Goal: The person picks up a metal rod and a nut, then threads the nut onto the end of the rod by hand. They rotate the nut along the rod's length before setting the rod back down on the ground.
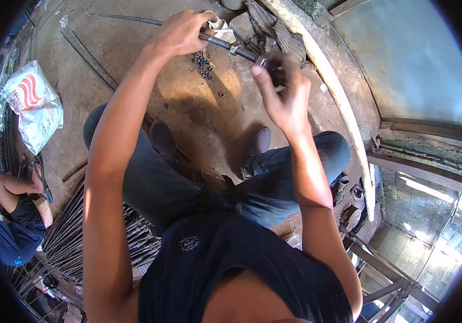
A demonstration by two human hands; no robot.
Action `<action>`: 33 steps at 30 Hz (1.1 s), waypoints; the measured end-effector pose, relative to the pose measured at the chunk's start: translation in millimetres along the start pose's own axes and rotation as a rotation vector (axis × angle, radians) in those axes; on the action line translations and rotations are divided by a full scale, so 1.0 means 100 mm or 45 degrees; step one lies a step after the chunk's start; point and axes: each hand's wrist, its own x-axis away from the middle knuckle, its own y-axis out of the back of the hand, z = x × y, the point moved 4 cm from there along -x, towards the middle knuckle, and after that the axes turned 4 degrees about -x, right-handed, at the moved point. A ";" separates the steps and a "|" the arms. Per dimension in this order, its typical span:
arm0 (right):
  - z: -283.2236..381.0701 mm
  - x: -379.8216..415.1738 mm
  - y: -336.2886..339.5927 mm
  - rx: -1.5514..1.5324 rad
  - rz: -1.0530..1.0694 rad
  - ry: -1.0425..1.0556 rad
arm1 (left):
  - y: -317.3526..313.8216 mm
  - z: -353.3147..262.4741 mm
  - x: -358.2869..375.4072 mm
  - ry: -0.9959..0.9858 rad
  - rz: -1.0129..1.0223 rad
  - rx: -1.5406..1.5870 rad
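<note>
My left hand (183,33) is closed around a long metal rod, whose threaded end (220,43) sticks out to the right. A hex nut (234,49) sits partway along the thread. At the rod's tip is my right hand (285,94), thumb held apart and the other fingers curled and smeared by motion. Beside its thumb, a second shiny nut (264,62) shows at the tip; whether the fingers touch it cannot be made out. Several loose nuts (204,67) lie on the floor below the rod. A pale cloth piece (220,29) is behind my left hand.
A pale curved pole (344,102) runs along the right, beside a metal sheet (403,59). Many thin rods (75,231) lie bundled at lower left. A white plastic bag (37,105) lies left, near another seated person (18,215). Two rods (88,59) rest on the floor.
</note>
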 end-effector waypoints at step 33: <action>-0.07 -0.05 -0.07 -0.296 -0.135 0.301 | -0.17 0.02 0.03 -0.077 -0.034 -0.021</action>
